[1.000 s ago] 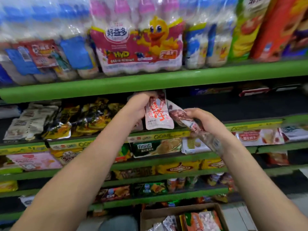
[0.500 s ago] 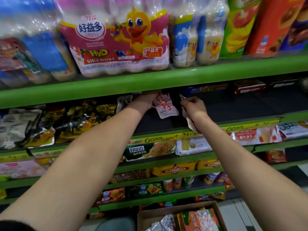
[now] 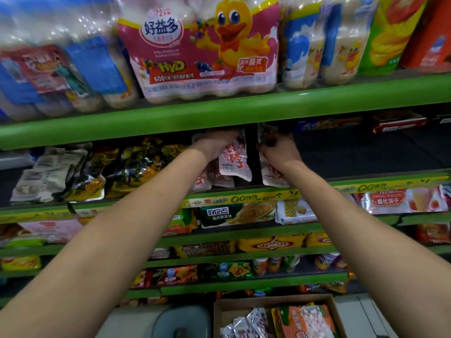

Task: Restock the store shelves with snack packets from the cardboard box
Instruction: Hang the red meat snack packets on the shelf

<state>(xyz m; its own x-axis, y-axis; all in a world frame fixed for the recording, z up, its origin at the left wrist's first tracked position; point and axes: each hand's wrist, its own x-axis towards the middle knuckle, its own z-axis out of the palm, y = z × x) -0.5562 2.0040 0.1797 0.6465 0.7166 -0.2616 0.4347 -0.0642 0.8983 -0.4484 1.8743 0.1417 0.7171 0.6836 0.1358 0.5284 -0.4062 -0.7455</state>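
Both my arms reach deep into the second green shelf. My left hand grips the top of a white snack packet with red lettering, which hangs upright beside more of the same packets. My right hand holds the top of another white and red packet just right of a dark gap. Its fingers are curled round the packet's upper edge. The cardboard box stands on the floor below, holding several more packets.
Dark and yellow snack bags fill the same shelf on the left. Its right part is dark and bare. Multipacks of drink bottles stand on the shelf above. Lower shelves hold biscuits and snacks. A grey stool sits left of the box.
Both hands have gone further into the shelf and lowered the packets, which now stand among the others. The view has drawn closer to the shelf.
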